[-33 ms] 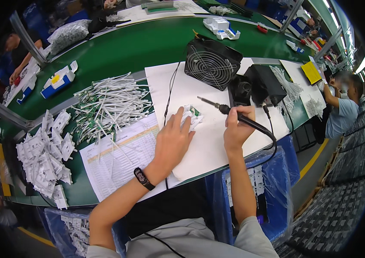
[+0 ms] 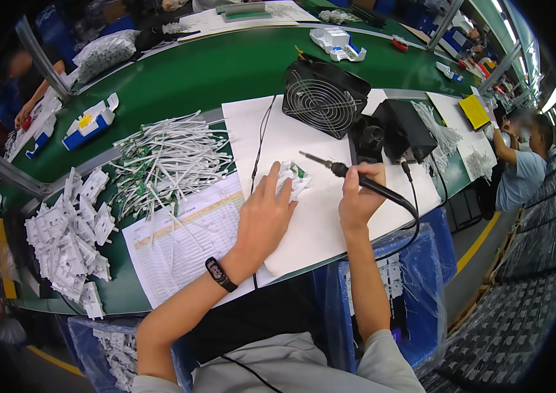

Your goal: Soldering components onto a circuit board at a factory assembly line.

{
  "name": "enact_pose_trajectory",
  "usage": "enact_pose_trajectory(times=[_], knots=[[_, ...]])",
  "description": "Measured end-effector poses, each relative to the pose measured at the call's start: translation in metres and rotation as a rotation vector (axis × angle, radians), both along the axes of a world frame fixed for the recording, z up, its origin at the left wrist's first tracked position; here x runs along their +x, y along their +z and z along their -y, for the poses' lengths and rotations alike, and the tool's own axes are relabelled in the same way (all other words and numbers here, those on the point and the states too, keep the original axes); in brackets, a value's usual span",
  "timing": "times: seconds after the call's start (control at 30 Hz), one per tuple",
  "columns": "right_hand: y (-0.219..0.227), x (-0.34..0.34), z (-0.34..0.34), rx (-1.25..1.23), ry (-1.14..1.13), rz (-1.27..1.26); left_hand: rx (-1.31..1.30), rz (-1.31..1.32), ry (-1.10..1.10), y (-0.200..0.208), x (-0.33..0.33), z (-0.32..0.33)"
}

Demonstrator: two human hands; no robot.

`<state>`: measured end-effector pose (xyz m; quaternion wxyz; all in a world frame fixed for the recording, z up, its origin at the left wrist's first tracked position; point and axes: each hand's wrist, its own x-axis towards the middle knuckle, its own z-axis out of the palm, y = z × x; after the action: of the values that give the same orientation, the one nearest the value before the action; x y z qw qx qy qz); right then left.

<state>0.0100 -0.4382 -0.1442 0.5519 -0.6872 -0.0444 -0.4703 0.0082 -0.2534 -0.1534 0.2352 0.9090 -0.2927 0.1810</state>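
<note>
My left hand rests on the white board, its fingers holding down a small white plastic part with a bit of green circuit board on it. The fingers hide much of this part. In my right hand is a soldering iron, gripped by its black handle. Its metal tip points left, over the board and just beyond the part, apart from it. The iron's cable loops down to the right of the hand.
A black fan and a black box stand behind my hands. White cables with green boards, a printed sheet and a heap of white plastic parts lie left. Blue bins sit below; a person works at right.
The soldering iron and my right hand have shifted very slightly left, the tip a touch lower. My left hand stays on the white plastic part.
</note>
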Motion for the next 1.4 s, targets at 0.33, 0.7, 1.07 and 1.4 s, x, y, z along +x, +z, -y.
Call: enact_pose_trajectory(times=[0.33,0.7,1.07,1.4], knots=[[-0.009,-0.012,-0.003,-0.146,0.011,-0.050,0.002,-0.019,0.013,-0.010,-0.010,0.000],[-0.010,-0.011,-0.005,-0.232,-0.012,-0.066,0.074,-0.011,0.009,-0.007,-0.012,0.003],[-0.010,-0.010,-0.006,-0.209,0.000,-0.158,0.142,0.063,0.054,-0.007,-0.010,0.005],[-0.010,-0.013,-0.010,-0.264,0.032,-0.190,0.100,0.012,0.020,-0.004,-0.013,0.004]])
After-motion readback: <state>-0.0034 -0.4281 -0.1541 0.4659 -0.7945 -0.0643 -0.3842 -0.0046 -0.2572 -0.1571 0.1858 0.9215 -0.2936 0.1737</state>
